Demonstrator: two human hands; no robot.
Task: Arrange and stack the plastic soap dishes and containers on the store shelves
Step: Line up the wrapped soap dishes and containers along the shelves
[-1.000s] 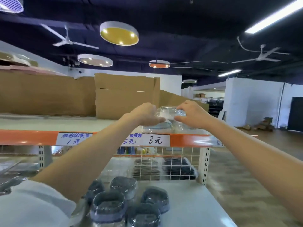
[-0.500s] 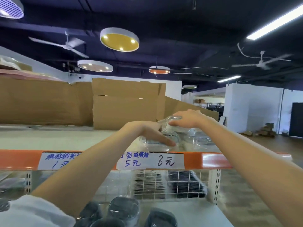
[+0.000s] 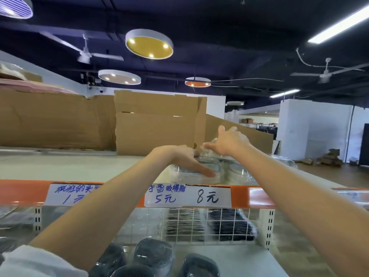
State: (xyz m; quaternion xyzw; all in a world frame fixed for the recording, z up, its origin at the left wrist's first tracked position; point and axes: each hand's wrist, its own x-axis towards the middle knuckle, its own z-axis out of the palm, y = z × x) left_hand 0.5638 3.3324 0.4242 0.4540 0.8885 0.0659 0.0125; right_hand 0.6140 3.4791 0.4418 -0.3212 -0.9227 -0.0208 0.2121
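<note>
Here, on the top shelf [image 3: 79, 168], I see clear plastic soap dishes wrapped in film. The nearest clear dish [image 3: 196, 173] sits at the shelf's front edge, just behind the orange rail [image 3: 247, 195]; I cannot tell whether anything is inside it. A second clear dish [image 3: 238, 170] stands just beside it to the right, and a third [image 3: 287, 163] lies farther right, partly hidden by the right forearm.

Below, on the lower shelf [image 3: 239, 260], several dark dishes [image 3: 152, 251] in film sit grouped at the front. Behind them a white wire grid [image 3: 217, 222] fences off flat dark packs.

Handwritten price labels [image 3: 187, 196] are stuck on the rail. Brown cardboard sheets [image 3: 155, 126] stand upright at the back of the top shelf.

The left hand [image 3: 179, 158] lies over the nearest dish, fingers straight, index tip touching its front rim. The right hand [image 3: 229, 141] is raised behind it, fingers spread, thumb touching crinkled film [image 3: 209, 144]; I see no grip.
</note>
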